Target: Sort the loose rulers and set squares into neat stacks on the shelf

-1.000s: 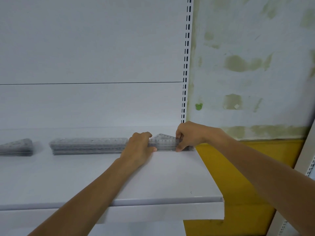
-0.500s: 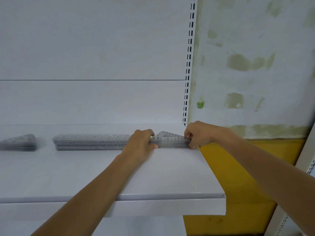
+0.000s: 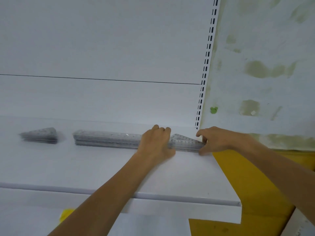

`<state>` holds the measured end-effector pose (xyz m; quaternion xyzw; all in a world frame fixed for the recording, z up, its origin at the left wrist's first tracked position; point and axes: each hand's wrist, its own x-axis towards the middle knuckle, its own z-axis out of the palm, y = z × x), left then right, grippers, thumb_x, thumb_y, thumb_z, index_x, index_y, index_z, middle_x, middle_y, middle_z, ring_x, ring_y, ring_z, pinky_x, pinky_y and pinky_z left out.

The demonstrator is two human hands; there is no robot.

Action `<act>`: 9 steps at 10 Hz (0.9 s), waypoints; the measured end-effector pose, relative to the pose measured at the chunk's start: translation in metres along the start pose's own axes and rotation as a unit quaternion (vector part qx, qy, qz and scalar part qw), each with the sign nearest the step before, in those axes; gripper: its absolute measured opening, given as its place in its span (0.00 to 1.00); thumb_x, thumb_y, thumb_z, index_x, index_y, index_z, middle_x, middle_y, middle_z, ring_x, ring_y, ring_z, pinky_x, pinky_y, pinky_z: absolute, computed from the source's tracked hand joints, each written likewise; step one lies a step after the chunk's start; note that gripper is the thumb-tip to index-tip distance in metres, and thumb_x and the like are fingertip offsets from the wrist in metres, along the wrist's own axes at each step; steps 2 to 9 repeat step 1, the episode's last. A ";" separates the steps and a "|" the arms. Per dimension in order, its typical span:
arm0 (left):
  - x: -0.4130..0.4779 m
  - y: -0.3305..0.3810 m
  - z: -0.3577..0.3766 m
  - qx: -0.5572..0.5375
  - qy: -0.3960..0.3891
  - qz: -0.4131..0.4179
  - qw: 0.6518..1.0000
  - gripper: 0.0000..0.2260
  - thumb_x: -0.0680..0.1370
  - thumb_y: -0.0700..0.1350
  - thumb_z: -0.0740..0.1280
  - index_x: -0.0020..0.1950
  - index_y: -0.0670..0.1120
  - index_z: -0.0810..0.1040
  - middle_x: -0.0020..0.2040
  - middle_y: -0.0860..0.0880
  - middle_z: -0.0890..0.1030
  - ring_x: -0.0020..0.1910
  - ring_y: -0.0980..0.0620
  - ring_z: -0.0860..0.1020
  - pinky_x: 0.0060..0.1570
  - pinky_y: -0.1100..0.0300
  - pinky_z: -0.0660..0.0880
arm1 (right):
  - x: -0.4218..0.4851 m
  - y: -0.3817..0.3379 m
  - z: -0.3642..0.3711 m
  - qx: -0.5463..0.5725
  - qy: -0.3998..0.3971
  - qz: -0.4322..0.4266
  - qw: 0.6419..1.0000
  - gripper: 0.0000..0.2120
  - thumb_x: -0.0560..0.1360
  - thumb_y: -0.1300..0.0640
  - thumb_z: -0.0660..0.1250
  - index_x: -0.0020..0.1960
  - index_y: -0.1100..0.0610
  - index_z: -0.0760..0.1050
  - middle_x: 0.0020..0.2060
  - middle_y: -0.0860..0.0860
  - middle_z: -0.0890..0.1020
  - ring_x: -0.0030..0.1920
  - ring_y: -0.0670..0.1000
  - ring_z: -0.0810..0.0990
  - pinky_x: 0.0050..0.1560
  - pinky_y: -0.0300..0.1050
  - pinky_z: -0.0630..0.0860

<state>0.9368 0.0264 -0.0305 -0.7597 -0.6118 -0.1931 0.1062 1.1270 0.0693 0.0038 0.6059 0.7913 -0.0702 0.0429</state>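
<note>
A stack of clear set squares (image 3: 185,143) lies near the right end of the white shelf (image 3: 85,167). My left hand (image 3: 156,144) grips its left end, fingers curled over the back edge. My right hand (image 3: 215,140) pinches the pointed right end between thumb and fingers. Directly left of my left hand lies a long stack of clear rulers (image 3: 107,139). A second stack of set squares (image 3: 40,135) sits farther left, blurred.
A slotted white upright (image 3: 205,68) stands at the shelf's back right corner. Beyond it is a stained wall (image 3: 264,65) with a yellow lower band (image 3: 252,184). The shelf's front lip (image 3: 170,196) runs below my forearms. Something yellow (image 3: 67,214) shows under the shelf.
My right hand has slid outward to the pointed right end of the set-square stack. My left hand stays on the left end. The camera has tilted slightly.
</note>
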 end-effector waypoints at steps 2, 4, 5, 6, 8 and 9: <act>0.001 0.000 -0.004 -0.013 0.031 0.021 0.999 0.21 0.74 0.57 0.62 0.62 0.46 0.71 0.57 0.50 0.76 0.59 0.50 0.68 0.52 0.58 0.68 | -0.004 -0.004 -0.002 -0.035 0.003 0.014 0.999 0.41 0.68 0.43 0.71 0.73 0.55 0.55 0.68 0.52 0.68 0.64 0.52 0.69 0.61 0.45 0.69; 0.001 0.000 -0.004 -0.013 0.031 0.021 0.999 0.21 0.74 0.57 0.62 0.62 0.46 0.71 0.57 0.50 0.76 0.59 0.50 0.68 0.52 0.58 0.68 | -0.004 -0.004 -0.002 -0.035 0.003 0.014 0.999 0.41 0.68 0.43 0.71 0.73 0.55 0.55 0.68 0.52 0.68 0.64 0.52 0.69 0.61 0.45 0.69; 0.001 0.000 -0.004 -0.013 0.031 0.021 0.999 0.21 0.74 0.57 0.62 0.62 0.46 0.71 0.57 0.50 0.76 0.59 0.50 0.68 0.52 0.58 0.68 | -0.004 -0.004 -0.002 -0.035 0.003 0.014 0.999 0.41 0.68 0.43 0.71 0.73 0.55 0.55 0.68 0.52 0.68 0.64 0.52 0.69 0.61 0.45 0.69; 0.001 0.000 -0.004 -0.013 0.031 0.021 0.999 0.21 0.74 0.57 0.62 0.62 0.46 0.71 0.57 0.50 0.76 0.59 0.50 0.68 0.52 0.58 0.68 | -0.004 -0.004 -0.002 -0.035 0.003 0.014 0.999 0.41 0.68 0.43 0.71 0.73 0.55 0.55 0.68 0.52 0.68 0.64 0.52 0.69 0.61 0.45 0.69; 0.001 0.000 -0.004 -0.013 0.031 0.021 0.999 0.21 0.74 0.57 0.62 0.62 0.46 0.71 0.57 0.50 0.76 0.59 0.50 0.68 0.52 0.58 0.68 | -0.004 -0.004 -0.002 -0.035 0.003 0.014 0.999 0.41 0.68 0.43 0.71 0.73 0.55 0.55 0.68 0.52 0.68 0.64 0.52 0.69 0.61 0.45 0.69; 0.001 0.000 -0.004 -0.013 0.031 0.021 0.999 0.21 0.74 0.57 0.62 0.62 0.46 0.71 0.57 0.50 0.76 0.59 0.50 0.68 0.52 0.58 0.68 | -0.004 -0.004 -0.002 -0.035 0.003 0.014 0.999 0.41 0.68 0.43 0.71 0.73 0.55 0.55 0.68 0.52 0.68 0.64 0.52 0.69 0.61 0.45 0.69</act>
